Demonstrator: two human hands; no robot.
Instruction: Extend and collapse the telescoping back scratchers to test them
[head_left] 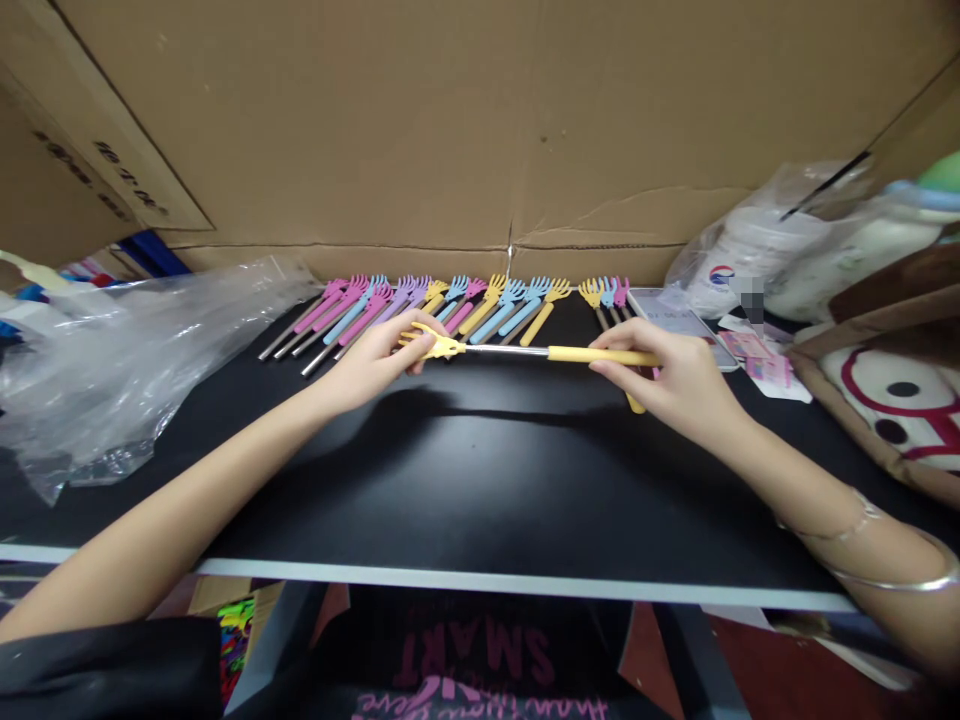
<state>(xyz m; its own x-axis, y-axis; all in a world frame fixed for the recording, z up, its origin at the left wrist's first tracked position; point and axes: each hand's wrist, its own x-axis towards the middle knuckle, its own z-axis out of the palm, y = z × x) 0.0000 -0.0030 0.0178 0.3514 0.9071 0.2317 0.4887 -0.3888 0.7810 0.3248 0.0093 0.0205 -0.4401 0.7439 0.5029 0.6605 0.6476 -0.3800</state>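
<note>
Between both hands, a yellow telescopic back scratcher is held level above the black table, its metal rod partly drawn out. My left hand is closed round its claw-shaped head. Toward the other end, my right hand pinches the yellow handle. Behind, a row of back scratchers in pink, blue, purple and yellow lies along the back of the table. A smaller group of back scratchers lies just behind my right hand, which partly covers it.
A clear plastic bag is spread on the left of the black table. On the right are a phone-like device, pink cards, a white tub and a plush-faced item. Cardboard walls the back.
</note>
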